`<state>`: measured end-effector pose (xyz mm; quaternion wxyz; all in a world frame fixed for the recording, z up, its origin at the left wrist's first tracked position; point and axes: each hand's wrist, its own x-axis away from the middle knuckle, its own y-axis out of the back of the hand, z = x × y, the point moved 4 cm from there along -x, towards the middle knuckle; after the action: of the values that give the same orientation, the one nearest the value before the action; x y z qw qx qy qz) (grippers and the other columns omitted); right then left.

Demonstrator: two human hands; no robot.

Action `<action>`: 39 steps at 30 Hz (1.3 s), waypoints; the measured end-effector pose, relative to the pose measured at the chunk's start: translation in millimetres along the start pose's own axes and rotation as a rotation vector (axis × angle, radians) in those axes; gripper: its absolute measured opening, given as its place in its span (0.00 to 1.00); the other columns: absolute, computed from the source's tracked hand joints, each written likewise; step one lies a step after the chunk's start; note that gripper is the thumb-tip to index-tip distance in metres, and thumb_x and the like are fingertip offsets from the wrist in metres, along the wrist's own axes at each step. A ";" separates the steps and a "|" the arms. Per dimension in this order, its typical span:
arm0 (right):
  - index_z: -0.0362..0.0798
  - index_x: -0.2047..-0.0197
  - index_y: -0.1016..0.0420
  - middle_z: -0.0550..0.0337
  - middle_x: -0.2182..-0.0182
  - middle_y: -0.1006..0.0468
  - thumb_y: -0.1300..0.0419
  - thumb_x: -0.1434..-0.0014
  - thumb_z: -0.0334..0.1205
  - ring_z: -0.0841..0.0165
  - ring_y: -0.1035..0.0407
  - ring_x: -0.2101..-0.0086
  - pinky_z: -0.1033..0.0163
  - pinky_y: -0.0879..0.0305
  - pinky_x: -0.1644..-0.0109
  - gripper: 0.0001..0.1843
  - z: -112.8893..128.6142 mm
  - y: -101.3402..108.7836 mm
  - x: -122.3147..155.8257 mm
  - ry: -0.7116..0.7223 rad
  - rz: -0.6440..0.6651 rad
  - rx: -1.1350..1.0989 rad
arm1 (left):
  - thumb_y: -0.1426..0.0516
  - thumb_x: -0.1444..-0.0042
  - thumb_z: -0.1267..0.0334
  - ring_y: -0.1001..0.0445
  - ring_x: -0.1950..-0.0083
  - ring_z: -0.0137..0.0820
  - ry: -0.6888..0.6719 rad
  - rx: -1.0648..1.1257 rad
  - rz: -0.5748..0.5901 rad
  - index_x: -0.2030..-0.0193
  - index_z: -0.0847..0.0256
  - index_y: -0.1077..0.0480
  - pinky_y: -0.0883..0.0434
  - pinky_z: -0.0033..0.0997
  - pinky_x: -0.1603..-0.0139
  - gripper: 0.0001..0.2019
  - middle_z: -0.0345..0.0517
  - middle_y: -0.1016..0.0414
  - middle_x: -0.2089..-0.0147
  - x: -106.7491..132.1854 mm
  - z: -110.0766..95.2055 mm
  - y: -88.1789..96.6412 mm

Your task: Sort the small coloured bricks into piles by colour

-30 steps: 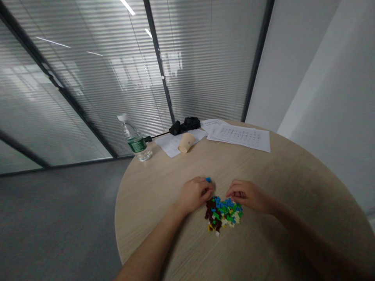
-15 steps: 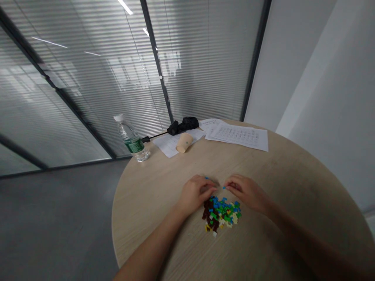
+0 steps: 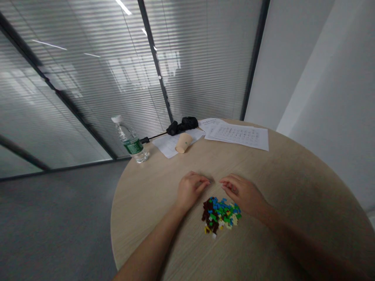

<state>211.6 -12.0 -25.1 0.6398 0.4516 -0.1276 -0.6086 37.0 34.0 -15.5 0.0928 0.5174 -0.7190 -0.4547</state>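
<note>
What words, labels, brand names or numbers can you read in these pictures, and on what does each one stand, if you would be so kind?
Nothing here can be read and quoted.
The printed sheets: rows of print, too small to read.
The green label on the plastic water bottle: too small and blurred to read.

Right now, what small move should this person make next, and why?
Probably the right hand should pinch one brick from the near edge of the pile of small multicoloured plastic bricks. That hand rests closest to the pile, on the round light-wood table, and no brick shows in its fingers.
</note>
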 end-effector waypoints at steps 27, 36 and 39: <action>0.47 0.63 0.25 0.56 0.68 0.23 0.47 0.42 0.33 0.68 0.30 0.69 0.65 0.36 0.64 0.09 1.1 10.3 -0.4 0.043 0.111 0.016 | 0.37 0.50 0.64 0.35 0.55 0.36 0.010 -0.181 -0.034 0.61 0.58 0.25 0.34 0.35 0.53 0.08 0.45 0.28 0.60 -4.9 12.5 -6.6; 0.46 0.67 0.23 0.55 0.69 0.23 0.42 0.43 0.34 0.64 0.31 0.64 0.61 0.37 0.58 0.06 1.9 6.1 0.9 0.147 0.239 0.082 | 0.40 0.46 0.66 0.32 0.50 0.36 -0.038 -0.186 0.060 0.52 0.55 0.28 0.35 0.38 0.48 0.14 0.43 0.25 0.53 -6.3 15.0 -13.7; 0.47 0.67 0.23 0.55 0.68 0.23 0.41 0.44 0.34 0.64 0.31 0.62 0.61 0.37 0.57 0.05 5.5 1.1 1.9 0.144 0.277 0.073 | 0.41 0.46 0.67 0.31 0.51 0.36 -0.056 -0.186 0.067 0.53 0.55 0.27 0.35 0.38 0.49 0.12 0.42 0.24 0.54 -6.4 14.2 -14.7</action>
<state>208.8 -16.2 -22.0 0.7081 0.4954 -0.1645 -0.4755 41.0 46.5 -32.4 0.1356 0.4694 -0.6927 -0.5306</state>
